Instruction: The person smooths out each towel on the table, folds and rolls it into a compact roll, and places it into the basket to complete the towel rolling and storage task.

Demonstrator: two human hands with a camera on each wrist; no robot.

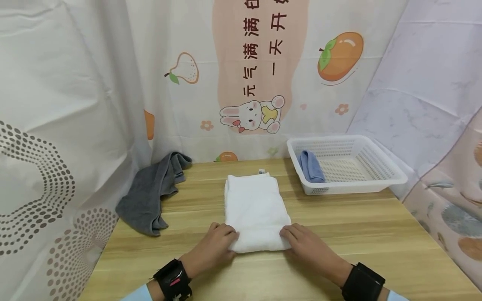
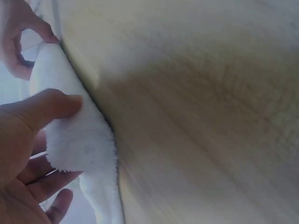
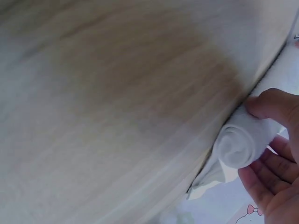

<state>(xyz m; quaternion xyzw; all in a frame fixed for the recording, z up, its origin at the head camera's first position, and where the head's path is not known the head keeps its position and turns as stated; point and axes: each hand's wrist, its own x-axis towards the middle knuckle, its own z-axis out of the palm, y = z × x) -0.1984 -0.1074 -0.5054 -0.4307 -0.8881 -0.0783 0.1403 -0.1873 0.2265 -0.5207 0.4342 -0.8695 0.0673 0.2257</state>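
A white towel [image 1: 256, 202] lies folded lengthwise on the table, its near edge turned over into a thick roll. At the left end of that roll my left hand [image 1: 216, 246] grips the cloth. My right hand [image 1: 306, 246] holds the opposite end. In the left wrist view, the left thumb [image 2: 63, 105] lies on top of the towel with the fingers curled beneath its end. The right wrist view shows the spiral end of the roll [image 3: 236, 145] between the right thumb [image 3: 268, 103] and fingers.
A grey towel [image 1: 150, 194] lies crumpled at the table's left edge. A white plastic basket [image 1: 357, 187] stands at the back right, with a folded blue towel [image 1: 311, 167] in its left side. Printed curtains [image 1: 180, 113] hang behind and beside the wooden table [image 1: 376, 234].
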